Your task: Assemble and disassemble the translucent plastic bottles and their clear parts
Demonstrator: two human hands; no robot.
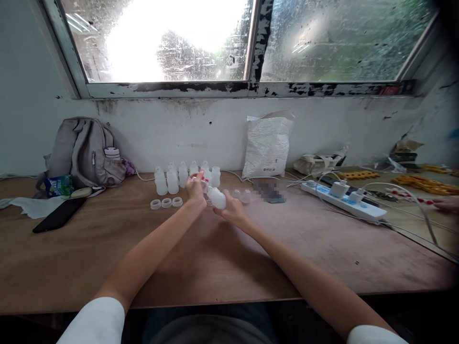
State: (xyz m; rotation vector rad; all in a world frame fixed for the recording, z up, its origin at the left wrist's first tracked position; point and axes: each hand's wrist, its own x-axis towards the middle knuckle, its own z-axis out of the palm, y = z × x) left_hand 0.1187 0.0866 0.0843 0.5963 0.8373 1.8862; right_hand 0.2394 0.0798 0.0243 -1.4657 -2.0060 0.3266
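My right hand point(234, 212) is closed around a frosted white plastic bottle point(217, 198), tilted with its neck toward the upper left. My left hand point(195, 193) pinches a small clear bottle top point(204, 183) at that neck; whether the two parts touch is hard to tell. Behind my hands stands a group of similar frosted bottles point(172, 181), some topped with a clear piece. White rings point(166, 203) lie in a row left of my left hand. Small translucent caps point(245, 196) stand just beyond my right hand.
At the left are a grey backpack point(84, 153), a black phone point(59, 215) and a green packet point(58, 185). A white plastic bag point(268, 147) leans on the wall. Rightward lie a power strip point(344, 200) with cables and yellow parts point(423, 184); another person's hand point(448, 204) is at the edge.
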